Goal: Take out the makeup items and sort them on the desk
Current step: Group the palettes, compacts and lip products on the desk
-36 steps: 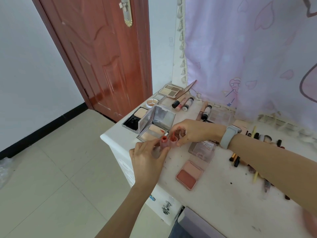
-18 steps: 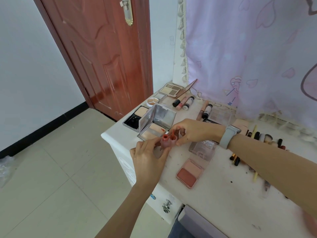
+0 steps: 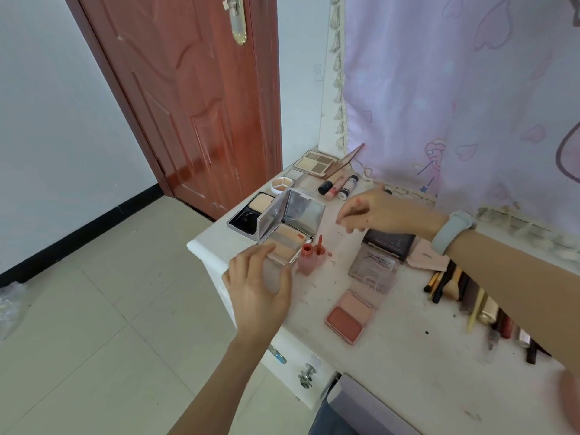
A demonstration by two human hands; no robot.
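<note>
Nearest the camera, the left hand (image 3: 262,285) hovers at the desk (image 3: 392,356) edge with relaxed, spread fingers, holding nothing, just beside the two small pink bottles (image 3: 309,259) that stand upright and uncapped. Right of them lies the open blush palette (image 3: 350,315). Behind the bottles sits the mirrored powder compact (image 3: 292,227), lid raised. Farther back, the right hand (image 3: 373,213) hangs loosely curled and empty above the desk; red smears mark its fingers. The open bottles probably want capping first, steadied low at the base, lest a brushing wrist tip them onto the compact.
</note>
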